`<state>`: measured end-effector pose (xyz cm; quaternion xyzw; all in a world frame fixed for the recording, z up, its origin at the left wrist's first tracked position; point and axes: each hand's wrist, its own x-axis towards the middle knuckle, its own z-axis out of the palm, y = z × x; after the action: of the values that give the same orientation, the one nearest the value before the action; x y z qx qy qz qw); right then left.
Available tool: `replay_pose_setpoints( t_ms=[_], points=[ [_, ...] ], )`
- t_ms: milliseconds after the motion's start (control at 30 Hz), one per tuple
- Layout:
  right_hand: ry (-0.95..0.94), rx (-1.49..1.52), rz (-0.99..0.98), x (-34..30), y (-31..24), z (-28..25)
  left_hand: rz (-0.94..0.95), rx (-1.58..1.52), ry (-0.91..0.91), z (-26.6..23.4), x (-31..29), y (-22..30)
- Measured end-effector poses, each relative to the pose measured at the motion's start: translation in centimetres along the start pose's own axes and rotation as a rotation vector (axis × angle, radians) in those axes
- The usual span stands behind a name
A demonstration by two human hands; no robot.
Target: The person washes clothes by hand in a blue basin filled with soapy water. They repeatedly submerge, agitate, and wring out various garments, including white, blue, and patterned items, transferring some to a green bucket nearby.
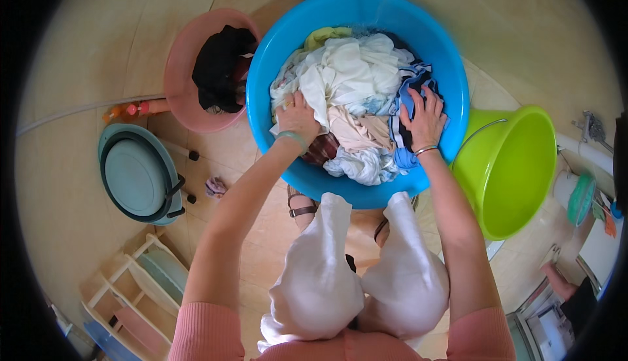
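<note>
In front of me stands a large blue basin, heaped with laundry. My left hand, with a pale green bangle at the wrist, rests on the pile's left side with fingers apart against the white cloth. My right hand, wearing a metal bracelet, lies with spread fingers on the blue striped garment at the right. Between the hands are a beige cloth and a white patterned cloth. A dark red checked cloth sits beside my left wrist. Some yellow cloth shows at the far edge.
A pink basin with dark clothes stands at far left. A lime green bucket tilts at the right. Collapsible grey-green basins and a cream shelf rack are at left. A person's arm shows at lower right.
</note>
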<state>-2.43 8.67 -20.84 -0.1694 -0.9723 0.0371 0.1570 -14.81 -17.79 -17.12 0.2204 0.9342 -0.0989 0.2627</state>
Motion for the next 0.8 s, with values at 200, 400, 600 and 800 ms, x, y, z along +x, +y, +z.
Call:
replay_pose_setpoints(
  t_ms=[200,400,600,800],
  points=[
    [-0.009,0.011,0.002,0.2,0.1,-0.2,0.058,-0.282,0.5,-2.3,-4.3,0.1],
    [0.007,0.046,-0.006,0.1,0.1,0.0,0.263,-0.408,0.58,-1.5,-0.4,4.7],
    [-0.081,0.036,0.03,0.5,-0.3,-1.1,0.293,-0.424,0.611,0.3,2.3,5.5],
    [-0.211,0.004,0.092,4.9,-2.7,-4.3,0.317,-0.485,0.652,2.0,3.3,5.1]
  ],
)
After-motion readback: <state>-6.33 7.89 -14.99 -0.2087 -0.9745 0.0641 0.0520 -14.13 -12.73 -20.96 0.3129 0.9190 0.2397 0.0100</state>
